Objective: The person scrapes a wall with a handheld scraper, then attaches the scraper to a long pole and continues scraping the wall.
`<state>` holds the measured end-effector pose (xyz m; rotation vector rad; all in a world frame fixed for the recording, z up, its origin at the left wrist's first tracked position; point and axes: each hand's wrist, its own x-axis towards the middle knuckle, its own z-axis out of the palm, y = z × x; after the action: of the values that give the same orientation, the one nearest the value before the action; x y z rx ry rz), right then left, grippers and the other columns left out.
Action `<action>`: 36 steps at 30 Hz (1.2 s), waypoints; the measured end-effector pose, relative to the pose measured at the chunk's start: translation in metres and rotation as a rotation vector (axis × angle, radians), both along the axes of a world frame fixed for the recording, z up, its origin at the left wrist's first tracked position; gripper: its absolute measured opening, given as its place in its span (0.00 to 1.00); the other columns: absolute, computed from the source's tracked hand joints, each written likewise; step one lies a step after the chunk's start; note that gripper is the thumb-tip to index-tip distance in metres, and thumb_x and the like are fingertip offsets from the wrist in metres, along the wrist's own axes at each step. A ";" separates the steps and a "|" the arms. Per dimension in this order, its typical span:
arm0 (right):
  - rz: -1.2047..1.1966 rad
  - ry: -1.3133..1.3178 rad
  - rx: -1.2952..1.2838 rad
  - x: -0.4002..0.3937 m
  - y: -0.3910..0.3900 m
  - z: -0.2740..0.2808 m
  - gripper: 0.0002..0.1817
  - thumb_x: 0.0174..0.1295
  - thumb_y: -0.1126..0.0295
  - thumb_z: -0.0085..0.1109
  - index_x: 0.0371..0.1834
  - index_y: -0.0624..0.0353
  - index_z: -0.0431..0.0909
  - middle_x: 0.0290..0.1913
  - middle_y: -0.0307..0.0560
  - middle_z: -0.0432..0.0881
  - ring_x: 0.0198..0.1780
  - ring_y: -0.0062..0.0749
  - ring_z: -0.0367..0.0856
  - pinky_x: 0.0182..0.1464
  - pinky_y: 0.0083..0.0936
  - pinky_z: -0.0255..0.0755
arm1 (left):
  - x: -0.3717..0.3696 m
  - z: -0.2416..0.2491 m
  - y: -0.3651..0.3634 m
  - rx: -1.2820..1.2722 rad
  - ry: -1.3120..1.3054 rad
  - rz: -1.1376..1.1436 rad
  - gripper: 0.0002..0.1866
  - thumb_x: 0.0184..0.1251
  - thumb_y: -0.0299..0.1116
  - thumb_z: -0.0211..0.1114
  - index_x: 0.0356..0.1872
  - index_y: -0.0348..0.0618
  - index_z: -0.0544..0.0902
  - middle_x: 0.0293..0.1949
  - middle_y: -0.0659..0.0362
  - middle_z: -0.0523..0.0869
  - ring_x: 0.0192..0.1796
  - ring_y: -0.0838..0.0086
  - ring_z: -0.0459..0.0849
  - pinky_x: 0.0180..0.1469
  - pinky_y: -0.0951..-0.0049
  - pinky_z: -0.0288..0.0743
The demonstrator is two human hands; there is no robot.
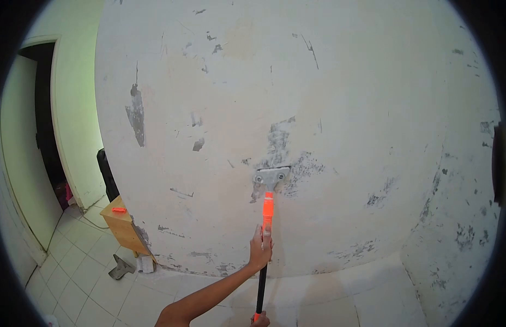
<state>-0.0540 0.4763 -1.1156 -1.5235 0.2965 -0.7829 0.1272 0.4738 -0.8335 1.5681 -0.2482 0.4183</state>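
Note:
A long-handled wall scraper (269,206) with an orange and black handle reaches up to the wall. Its wide metal head (272,175), held on by two bolts, is against the plaster at a rough grey patch. My left hand (260,249) is wrapped round the handle just below the orange collar, with pale dust on its fingers. Lower down, at the bottom edge of the view, my right hand (260,320) is closed round the handle's lower end; only part of it shows.
Grey scraped patches mark the off-white wall (345,109). On the left, a small wooden cabinet (125,229) carries an orange object (119,210). A grey, dusty piece (121,267) lies on the tiled floor (81,272) near it. Further left is a partly open door (19,152).

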 end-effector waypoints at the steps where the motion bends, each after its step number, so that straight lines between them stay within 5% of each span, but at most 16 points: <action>1: 0.025 0.039 0.100 0.003 -0.002 0.020 0.23 0.75 0.60 0.43 0.17 0.47 0.57 0.15 0.30 0.58 0.16 0.19 0.52 0.20 0.24 0.47 | 0.001 0.009 0.001 0.028 0.008 -0.004 0.26 0.80 0.59 0.46 0.41 0.42 0.69 0.17 0.64 0.71 0.13 0.80 0.70 0.15 0.74 0.65; 4: 0.037 0.061 0.154 0.021 -0.008 0.039 0.22 0.73 0.61 0.45 0.17 0.46 0.56 0.15 0.29 0.58 0.17 0.19 0.51 0.20 0.24 0.46 | 0.007 0.040 0.003 -0.067 -0.019 -0.019 0.26 0.80 0.60 0.46 0.40 0.43 0.69 0.17 0.64 0.71 0.13 0.81 0.68 0.14 0.75 0.64; 10: 0.059 0.005 0.091 0.016 -0.012 0.001 0.21 0.73 0.63 0.45 0.18 0.45 0.55 0.16 0.29 0.58 0.17 0.19 0.51 0.21 0.24 0.45 | 0.005 0.016 -0.001 -0.024 -0.005 0.018 0.25 0.81 0.58 0.45 0.40 0.43 0.69 0.18 0.63 0.70 0.12 0.81 0.67 0.13 0.76 0.62; 15: 0.071 0.154 0.128 0.023 -0.010 0.035 0.24 0.75 0.62 0.45 0.16 0.45 0.55 0.15 0.29 0.58 0.17 0.19 0.51 0.20 0.25 0.44 | 0.008 0.040 0.002 -0.065 -0.061 0.017 0.24 0.81 0.57 0.45 0.40 0.43 0.69 0.18 0.64 0.70 0.12 0.80 0.67 0.13 0.75 0.62; 22: 0.001 0.037 0.244 0.023 -0.007 0.027 0.25 0.76 0.60 0.45 0.16 0.45 0.54 0.14 0.29 0.57 0.16 0.19 0.50 0.20 0.25 0.44 | 0.009 0.050 -0.003 -0.090 -0.065 0.000 0.26 0.79 0.61 0.45 0.39 0.45 0.66 0.19 0.66 0.66 0.09 0.84 0.62 0.08 0.80 0.58; 28: 0.045 0.190 0.286 0.005 -0.015 0.031 0.25 0.75 0.60 0.47 0.15 0.45 0.54 0.14 0.29 0.58 0.16 0.20 0.51 0.20 0.26 0.45 | 0.003 0.007 -0.004 -0.085 -0.003 0.063 0.26 0.79 0.60 0.46 0.36 0.44 0.69 0.18 0.65 0.69 0.13 0.81 0.67 0.13 0.74 0.63; 31: 0.013 0.219 0.238 0.009 -0.012 0.011 0.25 0.74 0.61 0.47 0.15 0.45 0.54 0.14 0.29 0.58 0.16 0.19 0.51 0.20 0.25 0.45 | 0.009 0.007 0.000 -0.112 -0.066 0.017 0.28 0.78 0.63 0.45 0.39 0.44 0.67 0.19 0.65 0.66 0.09 0.84 0.61 0.07 0.80 0.57; 33: 0.074 0.261 0.083 0.024 -0.011 -0.017 0.34 0.77 0.51 0.40 0.15 0.64 0.73 0.12 0.43 0.71 0.14 0.27 0.69 0.19 0.27 0.60 | 0.004 0.031 0.003 -0.121 -0.026 0.000 0.28 0.78 0.63 0.44 0.40 0.44 0.67 0.19 0.65 0.66 0.08 0.84 0.61 0.07 0.80 0.57; 34: 0.078 0.273 0.083 0.019 -0.011 -0.017 0.34 0.77 0.51 0.40 0.15 0.64 0.73 0.12 0.43 0.71 0.14 0.27 0.69 0.19 0.27 0.60 | 0.001 0.037 0.004 -0.135 0.002 -0.019 0.28 0.78 0.63 0.44 0.40 0.43 0.67 0.18 0.65 0.66 0.08 0.83 0.61 0.07 0.80 0.57; 36: 0.126 0.382 0.068 0.016 -0.016 0.000 0.28 0.73 0.55 0.36 0.19 0.60 0.73 0.16 0.49 0.78 0.20 0.47 0.79 0.28 0.42 0.70 | -0.001 0.033 0.004 -0.145 0.003 -0.011 0.28 0.79 0.63 0.44 0.40 0.43 0.67 0.18 0.65 0.66 0.08 0.83 0.61 0.07 0.80 0.57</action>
<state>-0.0385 0.4607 -1.1158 -1.6053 0.4990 -0.3753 0.1262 0.4776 -0.8010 1.4248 -0.2189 0.4162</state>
